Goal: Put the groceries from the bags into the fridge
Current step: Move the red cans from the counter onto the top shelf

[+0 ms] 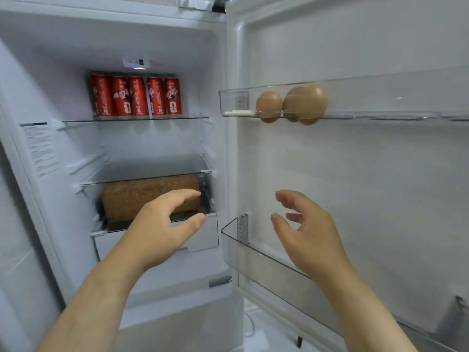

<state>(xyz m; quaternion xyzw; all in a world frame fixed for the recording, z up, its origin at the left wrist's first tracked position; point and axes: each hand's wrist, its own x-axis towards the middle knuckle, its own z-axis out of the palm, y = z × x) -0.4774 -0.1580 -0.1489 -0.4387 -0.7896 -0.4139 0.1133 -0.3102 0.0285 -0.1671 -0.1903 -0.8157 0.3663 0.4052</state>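
The fridge (76, 72) stands open in front of me. Several red cans (137, 96) line the back of its top glass shelf. A brown loaf of bread (132, 196) lies under the lower glass shelf, above a white drawer (203, 237). Three brown eggs (291, 104) sit in the upper door bin (380, 97). My left hand (162, 224) hovers in front of the loaf with fingers spread and holds nothing. My right hand (309, 232) is raised before the open door, fingers apart, also holding nothing.
The middle glass shelf (147, 174) has nothing on it. A clear lower door bin (266, 260) runs below my right hand. A white label (40, 148) is stuck on the left inner wall. The control panel (139, 63) glows at the top.
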